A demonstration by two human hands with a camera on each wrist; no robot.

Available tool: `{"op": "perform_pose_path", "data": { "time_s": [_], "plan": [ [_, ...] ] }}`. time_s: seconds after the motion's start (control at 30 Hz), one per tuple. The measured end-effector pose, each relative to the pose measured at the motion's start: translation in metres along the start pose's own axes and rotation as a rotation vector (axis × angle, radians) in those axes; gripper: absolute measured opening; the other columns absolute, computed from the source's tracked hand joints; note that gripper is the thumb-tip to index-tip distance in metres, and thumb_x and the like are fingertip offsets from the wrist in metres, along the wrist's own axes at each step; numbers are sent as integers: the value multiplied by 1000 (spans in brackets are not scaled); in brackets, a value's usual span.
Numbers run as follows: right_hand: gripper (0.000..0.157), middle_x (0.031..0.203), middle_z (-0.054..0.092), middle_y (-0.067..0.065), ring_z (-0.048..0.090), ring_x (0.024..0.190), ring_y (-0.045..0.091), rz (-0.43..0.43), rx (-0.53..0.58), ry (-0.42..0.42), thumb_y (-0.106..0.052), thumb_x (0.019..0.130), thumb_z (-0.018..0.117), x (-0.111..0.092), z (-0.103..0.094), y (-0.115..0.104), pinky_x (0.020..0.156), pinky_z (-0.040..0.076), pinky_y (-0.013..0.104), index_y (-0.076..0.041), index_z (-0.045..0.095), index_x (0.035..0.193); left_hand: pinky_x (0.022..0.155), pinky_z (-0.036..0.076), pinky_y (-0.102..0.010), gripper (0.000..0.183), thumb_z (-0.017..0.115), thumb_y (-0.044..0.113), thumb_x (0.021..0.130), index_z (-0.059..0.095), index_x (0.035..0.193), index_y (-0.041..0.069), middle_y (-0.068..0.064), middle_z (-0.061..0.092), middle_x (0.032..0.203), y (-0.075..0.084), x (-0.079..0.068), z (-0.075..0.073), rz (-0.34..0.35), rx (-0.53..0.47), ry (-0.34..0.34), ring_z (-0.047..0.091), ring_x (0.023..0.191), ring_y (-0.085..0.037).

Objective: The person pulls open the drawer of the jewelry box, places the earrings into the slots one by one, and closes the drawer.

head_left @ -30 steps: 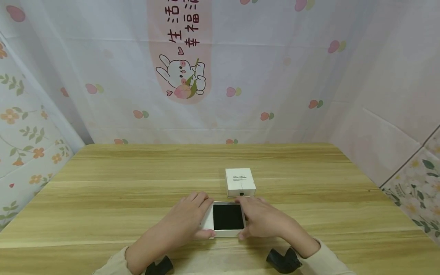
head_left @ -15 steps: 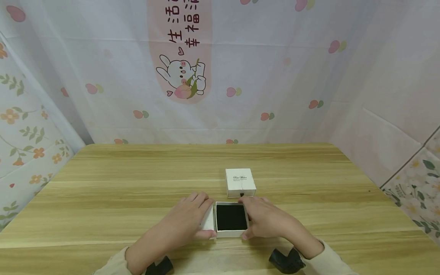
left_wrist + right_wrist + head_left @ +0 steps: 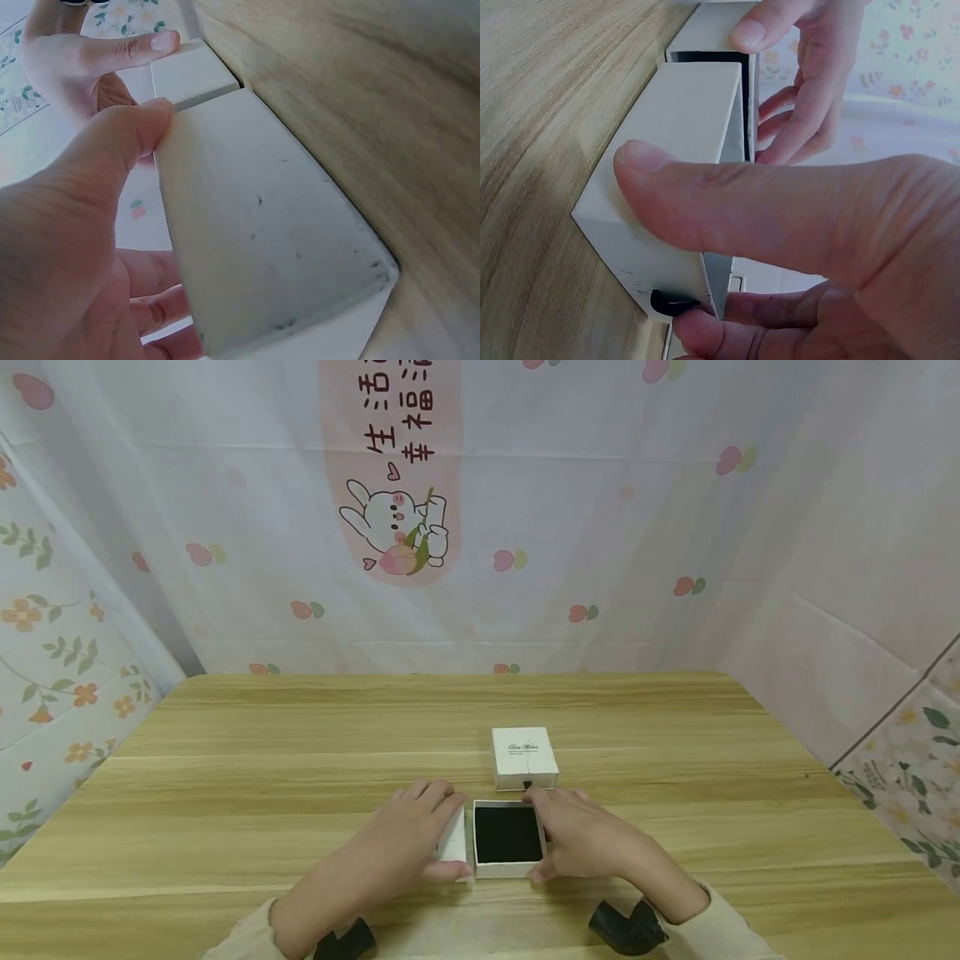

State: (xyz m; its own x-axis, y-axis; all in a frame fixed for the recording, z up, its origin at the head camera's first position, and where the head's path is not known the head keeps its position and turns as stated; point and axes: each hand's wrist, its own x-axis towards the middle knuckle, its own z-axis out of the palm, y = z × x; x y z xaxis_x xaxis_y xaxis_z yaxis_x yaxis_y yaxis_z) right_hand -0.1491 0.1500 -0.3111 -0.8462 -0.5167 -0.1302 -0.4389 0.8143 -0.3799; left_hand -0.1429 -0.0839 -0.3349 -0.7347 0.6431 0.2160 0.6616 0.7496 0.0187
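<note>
My left hand (image 3: 408,835) grips a white box sleeve (image 3: 270,225), thumb on its near side and fingers on the far side. Much of the sleeve is covered by that hand in the head view. Just to its right lies a white drawer-style box tray (image 3: 510,870) lined with a black pad (image 3: 508,835). My right hand (image 3: 581,837) holds this tray by its right end, with the thumb along the near wall. A black ribbon tab (image 3: 673,303) sticks out of the tray's end wall, close to a fingertip. A narrow gap parts the tray from the sleeve's open end.
Right behind the tray, a second white box (image 3: 523,758) with black lettering sits closed, its own dark tab facing me. All of this rests on a wood-grain table (image 3: 300,735). A printed cloth (image 3: 600,510) hangs along the table's back edge.
The right hand has drawn the tray a little to the right, out of the sleeve, so a gap now shows between them. The left hand and sleeve have stayed put.
</note>
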Motion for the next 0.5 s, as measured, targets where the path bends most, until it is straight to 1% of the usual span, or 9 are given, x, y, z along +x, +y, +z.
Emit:
{"op": "perform_pose_path", "data": {
  "time_s": [0.1, 0.27, 0.37, 0.5],
  "plan": [
    [78, 109, 62, 11, 50, 114, 34, -2, -2, -1, -26, 63, 85, 0, 0, 0, 99, 32, 50, 4, 46, 124, 86, 47, -38, 73, 62, 58, 77, 55, 124, 3, -5, 55, 115, -1, 0, -1, -2, -14, 1, 50, 103, -20],
    [78, 105, 62, 9, 52, 112, 33, -8, -6, 4, -25, 63, 85, 0, 0, 1, 98, 33, 49, 5, 46, 124, 88, 46, -41, 75, 63, 57, 77, 52, 128, 3, -6, 54, 117, -1, 0, -2, -19, -56, -9, 50, 105, -21],
    [78, 102, 62, 8, 52, 109, 31, -3, -4, 5, -25, 62, 85, 1, 0, 1, 97, 33, 49, 5, 46, 124, 88, 46, -41, 75, 64, 56, 78, 51, 130, 3, -7, 54, 119, -1, 0, -2, -25, -81, -16, 49, 107, -22],
    [79, 103, 62, 8, 53, 109, 30, 12, 1, -1, -25, 62, 85, 1, 0, 1, 97, 33, 48, 4, 47, 124, 91, 45, -43, 75, 65, 54, 78, 49, 131, 3, -9, 52, 124, -2, 0, -2, -23, -111, -23, 48, 113, -24]
  ]
}}
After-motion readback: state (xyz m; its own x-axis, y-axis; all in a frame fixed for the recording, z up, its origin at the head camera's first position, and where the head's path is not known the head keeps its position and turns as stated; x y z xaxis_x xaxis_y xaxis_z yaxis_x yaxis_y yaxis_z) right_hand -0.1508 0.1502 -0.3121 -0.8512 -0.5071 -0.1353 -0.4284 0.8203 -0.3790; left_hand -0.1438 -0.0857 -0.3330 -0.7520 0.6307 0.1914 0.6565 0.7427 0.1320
